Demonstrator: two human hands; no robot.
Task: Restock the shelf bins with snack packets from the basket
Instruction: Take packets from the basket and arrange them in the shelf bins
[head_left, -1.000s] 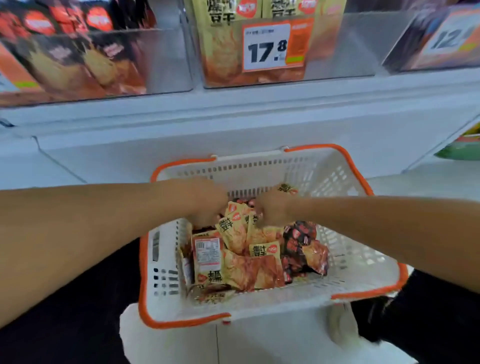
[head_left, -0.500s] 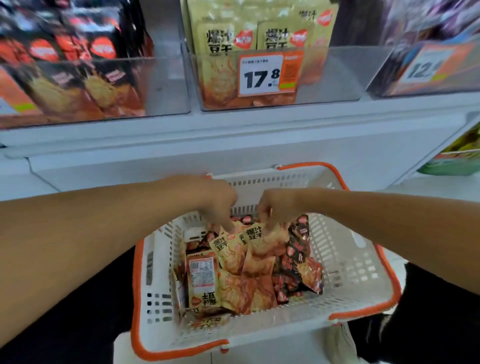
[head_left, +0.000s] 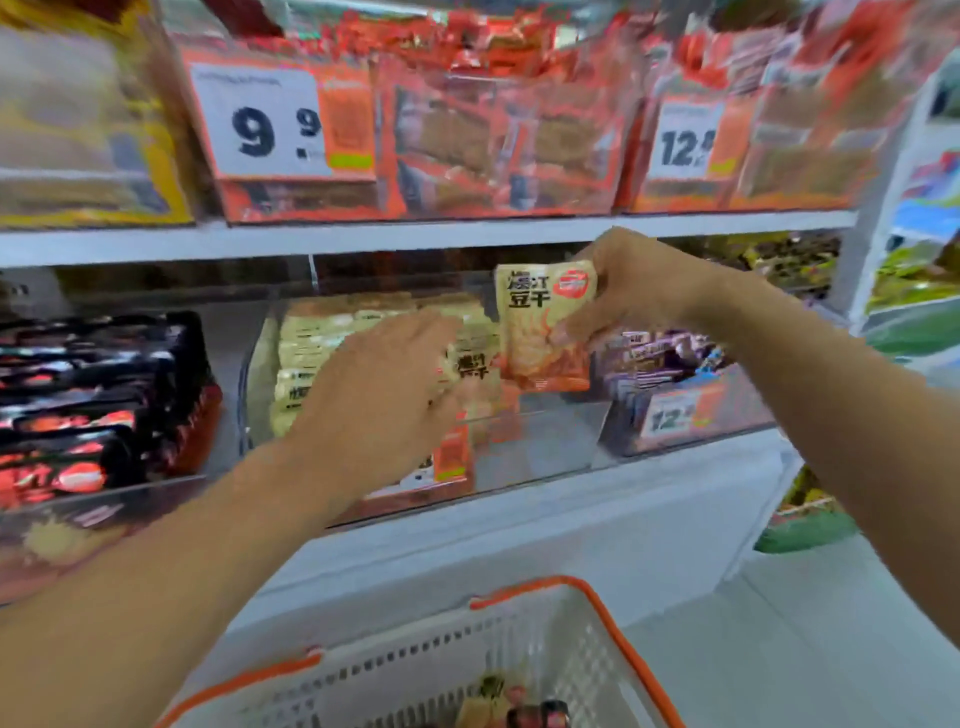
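Clear plastic forms the middle shelf bin (head_left: 545, 447), the landmark here; it holds a row of pale yellow snack packets (head_left: 332, 353) standing on edge. Left of that bin, a neighbouring clear bin carries black and red packets (head_left: 93, 410). The left hand (head_left: 384, 400) reaches over the middle bin's front wall, its fingers curled around a pale packet with black lettering (head_left: 470, 371) at the near end of the row. Just right of it, above the bin's bare right part, the right hand (head_left: 628, 286) pinches an upright cream and orange snack packet (head_left: 543, 327) by its top and right edge. Right of the middle bin sits a bin of purple packets (head_left: 654, 358). Below the bin, at the lower edge of view, is the white slotted basket with orange rim (head_left: 587, 592), a few packets blurred inside.
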